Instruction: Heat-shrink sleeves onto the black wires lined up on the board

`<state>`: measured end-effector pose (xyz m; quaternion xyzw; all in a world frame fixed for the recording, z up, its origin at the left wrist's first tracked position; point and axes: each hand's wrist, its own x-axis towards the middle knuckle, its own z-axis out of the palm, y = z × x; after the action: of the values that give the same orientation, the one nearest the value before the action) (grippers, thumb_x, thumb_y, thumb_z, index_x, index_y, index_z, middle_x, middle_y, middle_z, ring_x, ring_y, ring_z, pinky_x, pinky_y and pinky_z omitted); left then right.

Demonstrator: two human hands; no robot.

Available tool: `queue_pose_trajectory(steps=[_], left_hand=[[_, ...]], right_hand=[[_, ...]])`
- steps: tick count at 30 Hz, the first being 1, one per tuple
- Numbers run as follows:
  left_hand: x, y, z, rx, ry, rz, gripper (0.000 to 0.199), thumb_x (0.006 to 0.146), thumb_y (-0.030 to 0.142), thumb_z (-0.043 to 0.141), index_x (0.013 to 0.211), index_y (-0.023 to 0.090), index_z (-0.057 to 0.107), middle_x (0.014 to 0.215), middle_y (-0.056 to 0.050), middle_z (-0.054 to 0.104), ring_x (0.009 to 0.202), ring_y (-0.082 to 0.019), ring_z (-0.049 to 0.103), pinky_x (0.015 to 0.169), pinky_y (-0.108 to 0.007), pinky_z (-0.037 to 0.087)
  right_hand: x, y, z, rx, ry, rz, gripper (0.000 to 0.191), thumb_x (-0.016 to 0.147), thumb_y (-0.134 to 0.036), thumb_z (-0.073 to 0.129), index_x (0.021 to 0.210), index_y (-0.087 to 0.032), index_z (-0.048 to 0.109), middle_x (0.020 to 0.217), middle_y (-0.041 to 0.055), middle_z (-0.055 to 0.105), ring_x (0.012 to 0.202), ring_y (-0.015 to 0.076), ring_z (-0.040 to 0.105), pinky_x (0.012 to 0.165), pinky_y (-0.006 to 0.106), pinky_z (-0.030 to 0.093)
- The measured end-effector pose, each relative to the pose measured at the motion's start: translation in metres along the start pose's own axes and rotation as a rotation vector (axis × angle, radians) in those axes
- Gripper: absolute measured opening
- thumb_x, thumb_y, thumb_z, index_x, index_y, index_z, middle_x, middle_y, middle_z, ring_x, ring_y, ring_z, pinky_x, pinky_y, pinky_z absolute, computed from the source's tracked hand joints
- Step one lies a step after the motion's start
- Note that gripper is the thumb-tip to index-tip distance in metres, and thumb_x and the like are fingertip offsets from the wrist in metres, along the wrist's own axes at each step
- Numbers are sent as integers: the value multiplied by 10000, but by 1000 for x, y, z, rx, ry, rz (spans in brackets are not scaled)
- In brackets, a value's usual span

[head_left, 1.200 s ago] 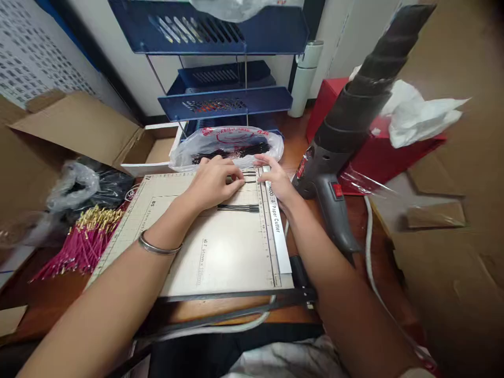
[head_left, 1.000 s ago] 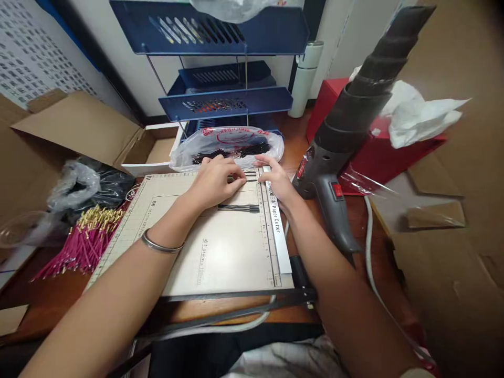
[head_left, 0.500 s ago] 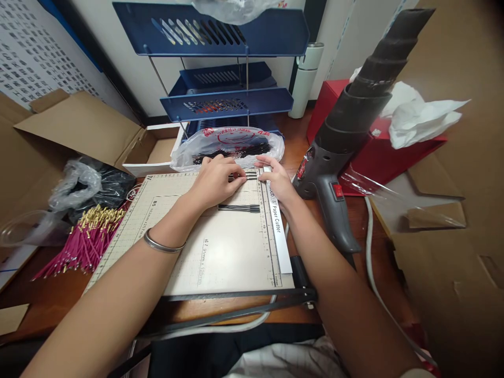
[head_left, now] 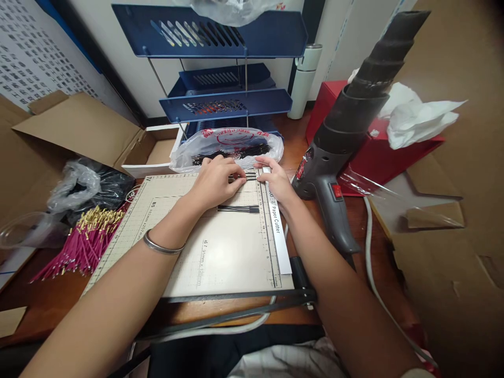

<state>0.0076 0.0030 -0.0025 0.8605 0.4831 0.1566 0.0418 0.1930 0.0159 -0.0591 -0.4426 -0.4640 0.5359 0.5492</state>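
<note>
A cream paper cutter board [head_left: 232,252] with printed scales lies in front of me. Near its far edge my left hand [head_left: 218,181] is closed, thumb and fingers pinching thin black strips [head_left: 251,176]. At the right ends of those strips is my right hand [head_left: 275,181], its fingers apart, beside the white "Paper Cutter" strip [head_left: 279,231]. Nearer me, a small row of black strips [head_left: 239,209] lies flat on the board, touched by neither hand. Behind the hands sits a clear plastic bag [head_left: 232,147] holding many black pieces.
A heat gun [head_left: 334,142] stands at the right before a red tissue box [head_left: 409,157]. Blue shelves [head_left: 224,105] rise behind. Magenta pieces with gold tips [head_left: 90,236] and an open carton [head_left: 90,126] are at the left. The cutter's black arm [head_left: 236,310] runs along the front.
</note>
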Motion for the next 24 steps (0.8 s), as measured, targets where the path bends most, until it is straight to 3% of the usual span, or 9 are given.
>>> queue_pose_trajectory(steps=[13, 24], left_hand=[[0, -3, 1, -6, 6, 9, 223, 990, 352, 627, 966, 223, 807, 993, -89, 731, 1027, -297, 586, 914, -454, 361], [1, -2, 1, -1, 3, 10, 222, 986, 345, 624, 962, 222, 807, 994, -87, 730, 1004, -290, 578, 915, -453, 362]], right_hand=[[-2, 5, -1, 7, -26, -10, 587, 549, -241, 674, 1135, -241, 641, 1272, 77, 682, 1311, 298, 608, 1219, 494, 434], [-1, 0, 0, -18, 4, 9, 567, 528, -195, 613, 1091, -232, 668, 1196, 70, 709, 1292, 300, 604, 1202, 482, 446]])
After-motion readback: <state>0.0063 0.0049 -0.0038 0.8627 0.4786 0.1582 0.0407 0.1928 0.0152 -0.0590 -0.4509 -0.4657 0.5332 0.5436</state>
